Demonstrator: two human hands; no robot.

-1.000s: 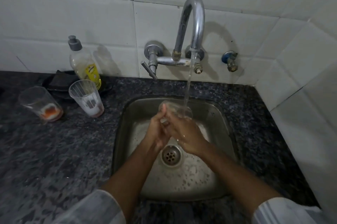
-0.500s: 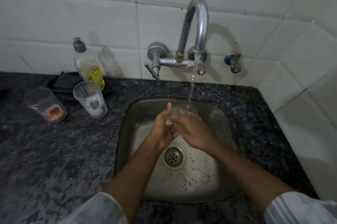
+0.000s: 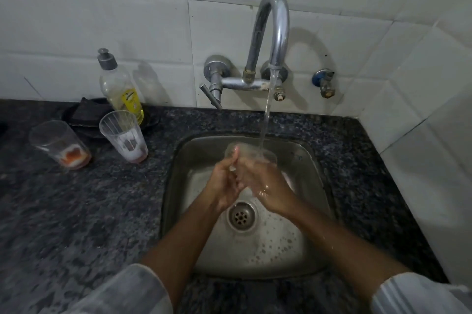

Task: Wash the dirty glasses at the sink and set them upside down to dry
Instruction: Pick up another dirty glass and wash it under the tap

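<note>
A clear glass is held over the steel sink under the running tap; water falls into its mouth. My left hand grips the glass from the left, thumb up along its side. My right hand wraps it from the right and hides most of its body. Two dirty glasses stand upright on the dark counter to the left: one with orange dregs, one with a white and pink film.
A dish soap bottle stands at the back wall behind the dirty glasses, next to a dark cloth on a dish. A lever handle and a small blue valve stick out from the tiled wall. A tiled side wall closes the right.
Both hands stay on the glass under the stream; the glass mouth shows more above the hands than half a second ago. The camera view has shifted slightly.
</note>
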